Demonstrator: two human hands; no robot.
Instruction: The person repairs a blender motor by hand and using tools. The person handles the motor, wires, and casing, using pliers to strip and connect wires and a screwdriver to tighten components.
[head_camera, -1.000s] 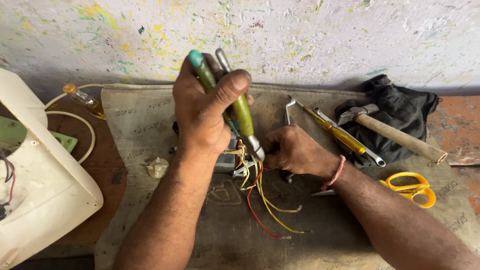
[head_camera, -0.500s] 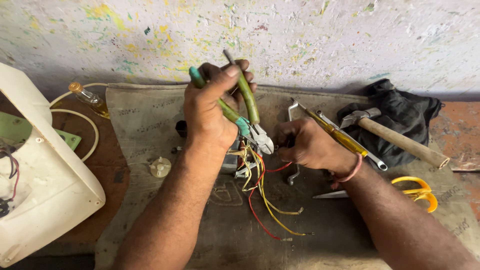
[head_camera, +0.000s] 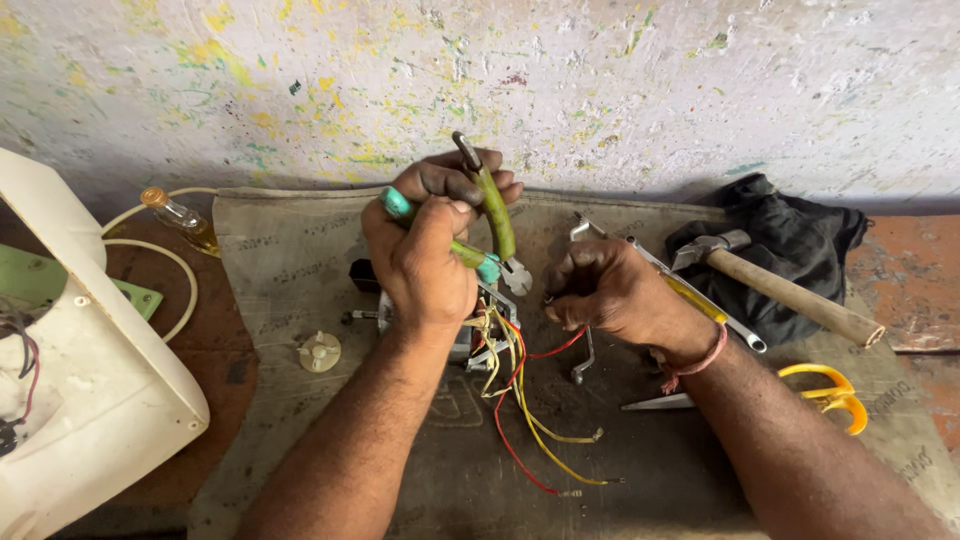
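Observation:
My left hand (head_camera: 432, 255) grips a pair of pliers (head_camera: 492, 225) by their green handles, which are spread apart. The metal jaws point down to the right, just above a small metal motor part (head_camera: 478, 345). Yellow and red wires (head_camera: 525, 415) trail from that part toward me across the mat. My right hand (head_camera: 605, 290) is curled just right of the plier jaws, pinching something small at the wires; what it pinches is hidden by the fingers. A red thread band circles that wrist.
A grey mat (head_camera: 300, 260) covers the bench. On it lie a wooden-handled hammer (head_camera: 780, 285) on a black cloth (head_camera: 790, 240), yellow-handled scissors (head_camera: 825, 395), a spanner (head_camera: 745, 335), a yellow screwdriver (head_camera: 695, 298) and a small white plastic piece (head_camera: 320, 352). A white housing (head_camera: 90, 380) lies at left.
The plier handles have spread open in my left hand and the tool has tilted. My right hand has lifted slightly and shifted right of the jaws.

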